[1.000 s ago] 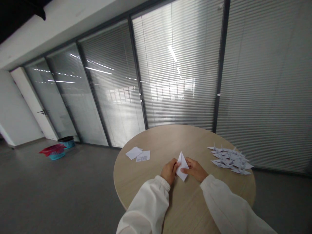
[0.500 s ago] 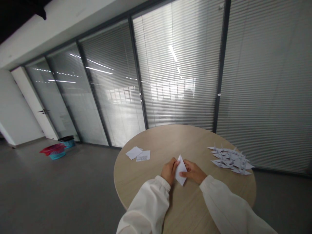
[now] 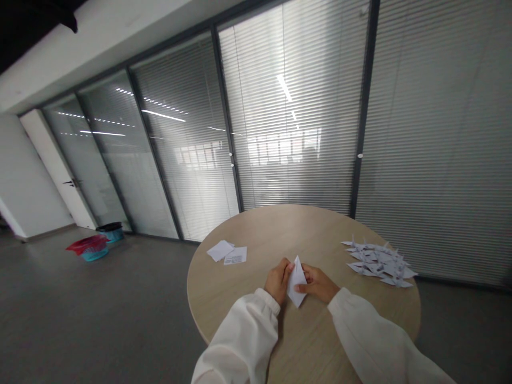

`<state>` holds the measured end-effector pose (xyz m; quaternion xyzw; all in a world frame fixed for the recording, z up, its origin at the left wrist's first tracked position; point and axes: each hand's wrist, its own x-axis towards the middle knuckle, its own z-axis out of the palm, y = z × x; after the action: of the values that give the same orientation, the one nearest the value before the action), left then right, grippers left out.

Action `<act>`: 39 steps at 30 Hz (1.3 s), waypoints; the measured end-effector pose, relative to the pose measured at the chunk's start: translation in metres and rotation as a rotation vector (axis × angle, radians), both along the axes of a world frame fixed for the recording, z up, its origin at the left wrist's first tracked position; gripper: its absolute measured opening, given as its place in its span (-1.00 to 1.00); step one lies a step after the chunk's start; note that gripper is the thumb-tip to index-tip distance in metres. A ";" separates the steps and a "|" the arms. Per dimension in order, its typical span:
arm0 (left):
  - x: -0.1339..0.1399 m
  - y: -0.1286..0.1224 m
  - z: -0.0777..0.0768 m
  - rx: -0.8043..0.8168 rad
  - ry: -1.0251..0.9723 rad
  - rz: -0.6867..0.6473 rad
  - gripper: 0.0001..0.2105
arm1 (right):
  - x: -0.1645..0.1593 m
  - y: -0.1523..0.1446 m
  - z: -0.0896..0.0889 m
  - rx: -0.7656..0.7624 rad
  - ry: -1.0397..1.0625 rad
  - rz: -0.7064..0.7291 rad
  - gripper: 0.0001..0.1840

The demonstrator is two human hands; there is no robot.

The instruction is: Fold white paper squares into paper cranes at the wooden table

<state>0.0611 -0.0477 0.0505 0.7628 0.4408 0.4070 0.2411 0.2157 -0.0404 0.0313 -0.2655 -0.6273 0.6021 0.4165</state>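
A white folded paper (image 3: 296, 281), shaped like a narrow diamond with a point at top and bottom, is held between my two hands over the round table. My left hand (image 3: 277, 281) pinches its upper left edge. From the other side my right hand (image 3: 319, 282) grips it, the thumb lying on the front face and the other fingers partly hidden behind the paper. To the right lies a pile of folded paper cranes (image 3: 379, 262). Several flat paper sheets (image 3: 228, 252) overlap on the left of the table, one with print on it.
The round wooden table (image 3: 296, 224) stands close to a glass partition with blinds (image 3: 296, 176). On the grey floor at the left are a bin with a red liner (image 3: 91, 248) and another with a black liner (image 3: 113, 232). A white door (image 3: 60, 170) is farther back.
The folded paper has tilted slightly, its lower tip shifting a little to the left. Both hands keep nearly the same place and grip.
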 end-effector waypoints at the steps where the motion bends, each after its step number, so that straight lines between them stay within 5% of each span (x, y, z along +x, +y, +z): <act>1: 0.000 0.000 0.000 0.000 -0.008 -0.006 -0.68 | 0.000 0.000 0.000 -0.001 0.001 0.003 -0.51; 30: 0.000 0.000 0.005 0.098 -0.021 0.138 -0.66 | -0.002 -0.008 0.004 -0.010 -0.101 0.131 -0.47; 39: -0.001 0.005 0.002 0.063 -0.104 0.140 -0.67 | 0.003 -0.002 0.008 0.056 -0.078 -0.104 -0.63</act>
<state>0.0598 -0.0424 0.0526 0.7152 0.4667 0.4757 0.2107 0.2186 -0.0426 0.0392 -0.3095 -0.6449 0.5511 0.4296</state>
